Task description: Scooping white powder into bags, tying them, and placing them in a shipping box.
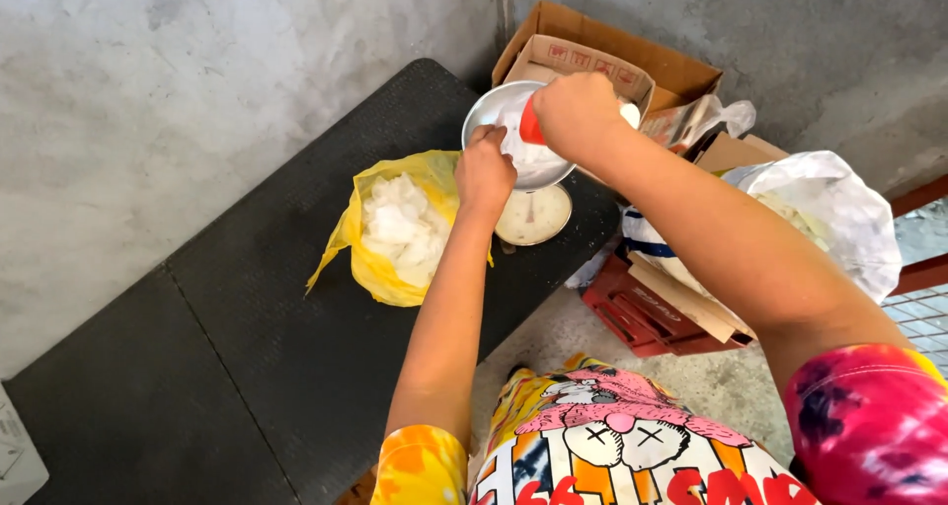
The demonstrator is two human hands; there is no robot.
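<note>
Gripping a red-handled scoop (531, 127) in my right hand (576, 110), fingers closed tight round it, I hold it over the metal scale pan (491, 110) at the surface's far right corner, its handle pointing left. My left hand (484, 172) pinches the pan's near rim. Just left sits a yellow bag (380, 268) of white chunks.

In my right hand (576, 110) I hold a red-handled scoop (533, 125) tilted over the round metal pan (489, 115) of the scale (533, 214), heaped with white pieces, while my left hand (484, 174) grips the pan's near rim, just beside the open yellow bag (395, 268) of white chunks.
</note>
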